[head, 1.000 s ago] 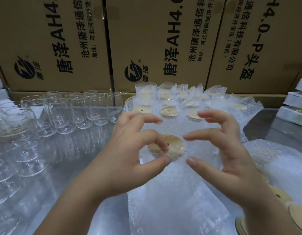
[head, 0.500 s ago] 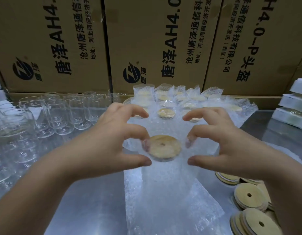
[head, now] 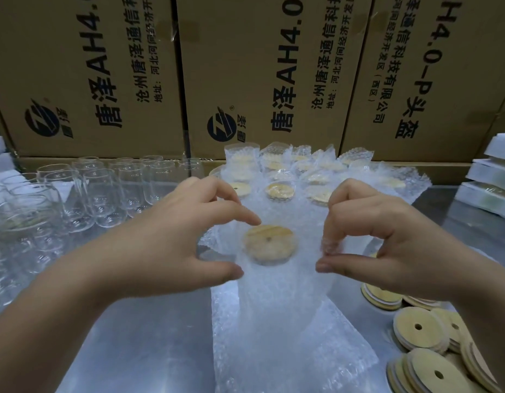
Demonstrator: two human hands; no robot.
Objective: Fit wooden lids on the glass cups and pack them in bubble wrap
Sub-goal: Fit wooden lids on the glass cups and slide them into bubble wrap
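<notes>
A glass cup topped with a round wooden lid [head: 269, 243] stands upright inside a bubble wrap bag [head: 276, 302] at the middle of the metal table. My left hand [head: 186, 239] pinches the bag's left edge between thumb and forefinger beside the lid. On the right, my right hand [head: 367, 236] pinches the bag's other edge, fingertips pressed on the plastic. The cup's glass body is hidden by the wrap.
Empty glass cups [head: 103, 191] crowd the left side of the table. Several wrapped, lidded cups [head: 302, 171] stand behind. Loose wooden lids [head: 421, 338] lie stacked at the lower right. Cardboard boxes [head: 245, 75] wall the back; white foam pieces [head: 489, 182] sit far right.
Both hands have spread apart and pulled the bag's mouth wider around the lidded cup. The view has shifted, bringing the loose lids at lower right into sight.
</notes>
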